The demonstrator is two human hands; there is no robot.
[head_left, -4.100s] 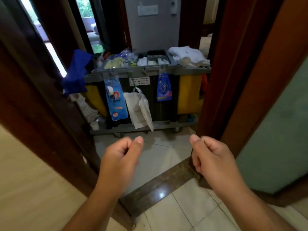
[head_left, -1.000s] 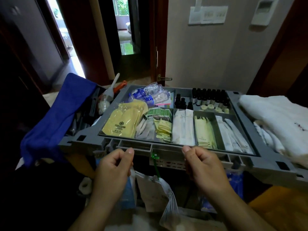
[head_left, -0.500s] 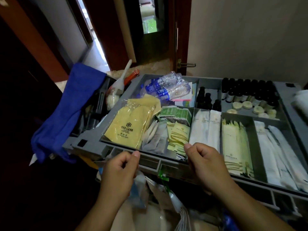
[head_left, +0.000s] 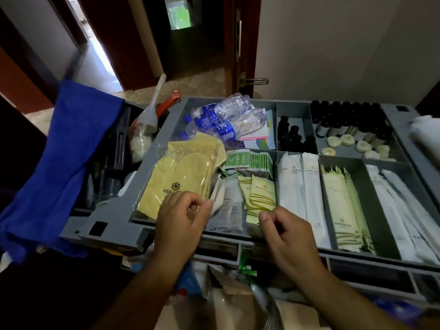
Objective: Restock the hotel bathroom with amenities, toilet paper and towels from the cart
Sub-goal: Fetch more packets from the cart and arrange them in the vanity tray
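Left hand and right hand, both clenched on nothing, hover at the front edge of the grey cart tray, the left over plastic-wrapped yellow packets in its front-left compartment, the right at the striped sachets, with a blue cloth draped beyond the tray's left edge.

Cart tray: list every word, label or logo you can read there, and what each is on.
No text reads clearly.
Yellow pack: dark flower logo above a line of characters, blurred.
Water bottles: white print on blue labels, unreadable.
Green sachets: print too small.
Pale yellow sachets: one printed line, too small.
White packets: small gold emblem with print, too small.
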